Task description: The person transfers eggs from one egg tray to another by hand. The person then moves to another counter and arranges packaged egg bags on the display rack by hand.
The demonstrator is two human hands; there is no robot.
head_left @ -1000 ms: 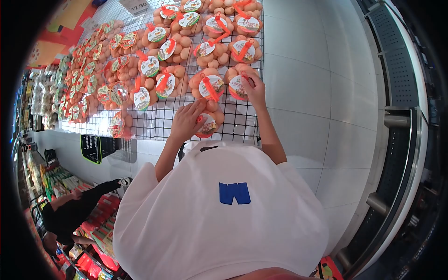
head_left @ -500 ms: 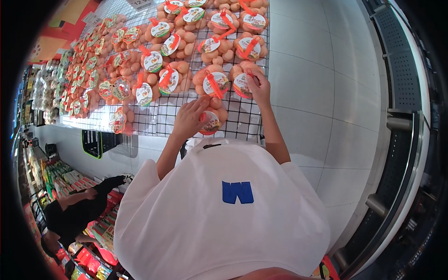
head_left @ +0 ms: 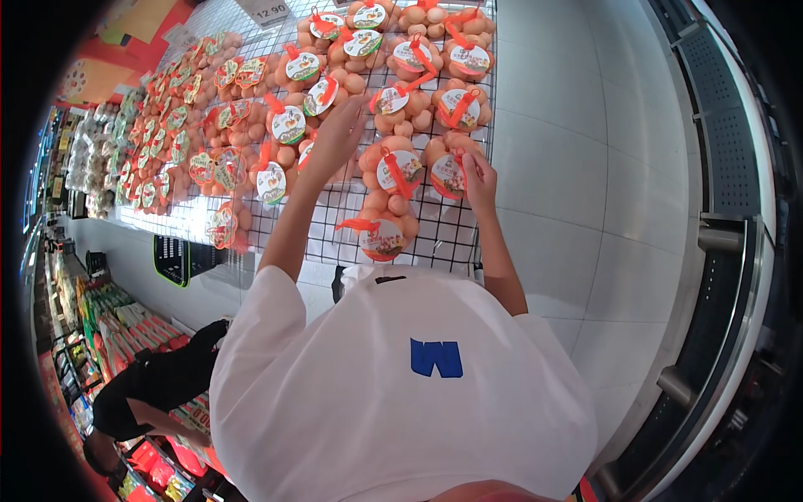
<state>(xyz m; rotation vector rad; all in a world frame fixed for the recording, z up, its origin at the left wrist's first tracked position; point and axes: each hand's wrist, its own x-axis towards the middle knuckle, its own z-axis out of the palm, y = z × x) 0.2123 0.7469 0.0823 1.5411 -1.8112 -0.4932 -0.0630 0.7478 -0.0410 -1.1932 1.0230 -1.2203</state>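
Net bags of brown eggs with round paper labels and red plastic tags lie in rows on a wire-grid display. My right hand (head_left: 479, 182) is at the right edge of one egg bag (head_left: 446, 171), fingers closed at its red tag. My left hand (head_left: 341, 132) is stretched over the display, beside the red tag of another egg bag (head_left: 391, 102). Its fingers point away from me and look extended, with nothing visible in them. Nearest to me lies an egg bag (head_left: 385, 238) with its red tag turned left, touched by neither hand.
The wire grid (head_left: 330, 238) ends just before my body. More bagged eggs (head_left: 171, 125) fill the left, under a price sign (head_left: 266, 10). A black basket (head_left: 173, 259) is below left. A person in black (head_left: 159, 381) bends over shelves. Tiled floor (head_left: 548, 167) runs along the right.
My left hand has left the nearest egg bag and moved forward over the display. That bag's red tag now points left. My right hand stays at the same bag. The person in black has bent lower.
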